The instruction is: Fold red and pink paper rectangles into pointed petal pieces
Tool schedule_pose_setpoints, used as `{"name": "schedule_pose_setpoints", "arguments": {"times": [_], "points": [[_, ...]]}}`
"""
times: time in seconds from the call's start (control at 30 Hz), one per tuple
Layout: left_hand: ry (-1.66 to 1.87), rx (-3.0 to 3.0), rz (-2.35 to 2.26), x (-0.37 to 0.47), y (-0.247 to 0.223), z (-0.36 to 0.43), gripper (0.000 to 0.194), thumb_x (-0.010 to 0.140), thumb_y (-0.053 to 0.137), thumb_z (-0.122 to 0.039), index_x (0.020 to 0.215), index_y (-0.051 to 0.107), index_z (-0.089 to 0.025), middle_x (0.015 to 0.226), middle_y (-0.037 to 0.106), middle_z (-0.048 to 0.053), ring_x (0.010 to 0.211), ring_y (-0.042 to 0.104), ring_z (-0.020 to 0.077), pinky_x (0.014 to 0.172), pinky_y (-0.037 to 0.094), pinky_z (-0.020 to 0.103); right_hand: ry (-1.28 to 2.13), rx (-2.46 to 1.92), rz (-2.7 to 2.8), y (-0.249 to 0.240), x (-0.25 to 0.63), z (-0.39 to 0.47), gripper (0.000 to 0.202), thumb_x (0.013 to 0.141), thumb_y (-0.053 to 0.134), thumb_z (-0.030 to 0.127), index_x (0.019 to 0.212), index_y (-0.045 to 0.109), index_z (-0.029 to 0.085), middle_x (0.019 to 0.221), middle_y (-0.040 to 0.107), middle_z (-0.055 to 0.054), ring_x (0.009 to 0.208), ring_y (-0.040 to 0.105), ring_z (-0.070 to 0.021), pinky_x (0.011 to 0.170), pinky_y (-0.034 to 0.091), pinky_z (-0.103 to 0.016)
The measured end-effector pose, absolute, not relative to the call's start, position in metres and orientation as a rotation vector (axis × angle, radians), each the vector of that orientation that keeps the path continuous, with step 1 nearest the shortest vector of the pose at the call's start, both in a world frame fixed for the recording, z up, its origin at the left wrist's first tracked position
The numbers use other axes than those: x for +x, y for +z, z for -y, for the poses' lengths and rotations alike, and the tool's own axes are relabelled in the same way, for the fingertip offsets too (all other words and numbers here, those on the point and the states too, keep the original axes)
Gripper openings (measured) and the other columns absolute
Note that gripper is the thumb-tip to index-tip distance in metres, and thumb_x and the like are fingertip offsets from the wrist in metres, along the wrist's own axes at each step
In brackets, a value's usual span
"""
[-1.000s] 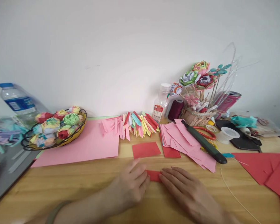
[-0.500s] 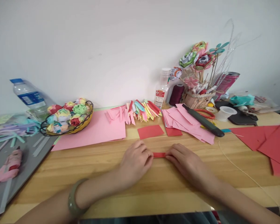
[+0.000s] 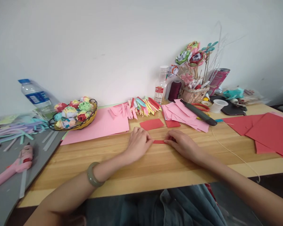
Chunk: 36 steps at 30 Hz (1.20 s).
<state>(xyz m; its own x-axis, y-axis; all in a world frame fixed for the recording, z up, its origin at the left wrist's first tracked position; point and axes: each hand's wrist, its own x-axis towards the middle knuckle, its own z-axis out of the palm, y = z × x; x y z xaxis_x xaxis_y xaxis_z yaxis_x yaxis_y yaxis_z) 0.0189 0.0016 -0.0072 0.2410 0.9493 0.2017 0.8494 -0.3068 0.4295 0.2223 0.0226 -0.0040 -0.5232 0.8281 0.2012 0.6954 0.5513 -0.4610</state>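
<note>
A narrow folded strip of red paper (image 3: 158, 142) lies low over the wooden table between my two hands. My left hand (image 3: 139, 141) pinches its left end, fingers curled, with a bracelet on that wrist. At the strip's right end, my right hand (image 3: 180, 142) has thumb and fingers closed on it. Just beyond the hands rests a flat red paper rectangle (image 3: 152, 124). Behind it, folded paper pieces (image 3: 145, 106) in several colours stand in a row, and cut pink paper pieces (image 3: 179, 113) are heaped to the right.
A basket of paper flowers (image 3: 94, 116) sits on pink sheets (image 3: 103, 125) at left, near a plastic bottle (image 3: 35, 95) and a pink glue gun (image 3: 19, 166). A dark-handled cutter (image 3: 199, 113), string (image 3: 235, 153) and red sheets (image 3: 269, 131) are at right.
The view has shifted, showing more of the table's front edge and my lap. Both hands still grip the strip's ends; the right hand's fingers are now more curled.
</note>
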Motion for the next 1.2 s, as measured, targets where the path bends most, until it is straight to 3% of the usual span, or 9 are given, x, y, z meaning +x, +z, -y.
{"name": "schedule_pose_setpoints", "arguments": {"times": [0.13, 0.47, 0.57, 0.67, 0.77, 0.93, 1.2], "points": [[0.651, 2.289, -1.679, 0.015, -0.012, -0.006, 0.011, 0.080, 0.063, -0.027, 0.081, 0.059, -0.017, 0.086, 0.058, 0.004, 0.089, 0.044, 0.0221, 0.082, 0.038, 0.038, 0.418, -1.213, 2.378, -0.009, 0.223, -0.021, 0.009, 0.084, 0.049, 0.018, 0.076, 0.053, 0.018, 0.081, 0.056, -0.005, 0.079, 0.053, -0.0177, 0.072, 0.043, -0.030], [0.675, 2.334, -1.518, 0.012, -0.014, -0.009, 0.003, 0.081, 0.062, -0.021, 0.081, 0.063, -0.018, 0.085, 0.059, 0.003, 0.091, 0.046, 0.0205, 0.084, 0.039, 0.036, 0.325, -1.219, 2.449, -0.010, 0.230, -0.027, 0.008, 0.083, 0.054, 0.021, 0.076, 0.054, 0.017, 0.083, 0.056, -0.007, 0.081, 0.051, -0.0207, 0.072, 0.042, -0.034], [0.699, 2.360, -1.446, 0.015, -0.012, -0.006, 0.011, 0.081, 0.063, -0.022, 0.090, 0.063, -0.017, 0.093, 0.059, 0.004, 0.095, 0.046, 0.0200, 0.085, 0.040, 0.035, 0.297, -1.208, 2.457, -0.011, 0.229, -0.025, 0.010, 0.084, 0.052, 0.021, 0.075, 0.052, 0.017, 0.082, 0.056, -0.007, 0.081, 0.051, -0.0208, 0.072, 0.042, -0.033], [0.722, 2.354, -1.400, 0.017, -0.010, -0.003, 0.013, 0.076, 0.069, -0.023, 0.086, 0.064, -0.017, 0.092, 0.060, 0.003, 0.097, 0.047, 0.0199, 0.086, 0.041, 0.033, 0.273, -1.209, 2.443, -0.012, 0.228, -0.019, 0.009, 0.085, 0.050, 0.021, 0.078, 0.051, 0.017, 0.084, 0.057, -0.008, 0.081, 0.053, -0.0208, 0.072, 0.042, -0.033], [0.750, 2.298, -1.423, 0.017, -0.008, -0.002, 0.002, 0.079, 0.064, -0.016, 0.079, 0.063, -0.016, 0.085, 0.062, 0.002, 0.088, 0.054, 0.0177, 0.079, 0.045, 0.031, 0.286, -1.205, 2.445, -0.010, 0.225, -0.011, 0.008, 0.087, 0.046, 0.021, 0.082, 0.051, 0.018, 0.081, 0.061, -0.006, 0.076, 0.057, -0.0186, 0.066, 0.043, -0.030], [0.739, 2.261, -1.364, 0.018, -0.005, 0.002, 0.006, 0.084, 0.057, -0.014, 0.082, 0.061, -0.017, 0.079, 0.067, -0.001, 0.074, 0.062, 0.0141, 0.068, 0.049, 0.026, 0.297, -1.140, 2.513, -0.004, 0.217, 0.000, 0.018, 0.092, 0.037, 0.021, 0.099, 0.053, 0.018, 0.087, 0.067, -0.006, 0.075, 0.063, -0.0170, 0.063, 0.044, -0.026], [0.707, 2.504, -1.074, 0.018, -0.012, 0.012, 0.019, 0.089, 0.043, -0.014, 0.094, 0.061, -0.016, 0.090, 0.070, 0.004, 0.079, 0.066, 0.0162, 0.073, 0.051, 0.027, 0.088, -1.056, 2.643, 0.001, 0.215, 0.012, 0.023, 0.095, 0.032, 0.025, 0.088, 0.052, 0.015, 0.070, 0.065, -0.008, 0.059, 0.059, -0.0188, 0.052, 0.033, -0.026]]}}
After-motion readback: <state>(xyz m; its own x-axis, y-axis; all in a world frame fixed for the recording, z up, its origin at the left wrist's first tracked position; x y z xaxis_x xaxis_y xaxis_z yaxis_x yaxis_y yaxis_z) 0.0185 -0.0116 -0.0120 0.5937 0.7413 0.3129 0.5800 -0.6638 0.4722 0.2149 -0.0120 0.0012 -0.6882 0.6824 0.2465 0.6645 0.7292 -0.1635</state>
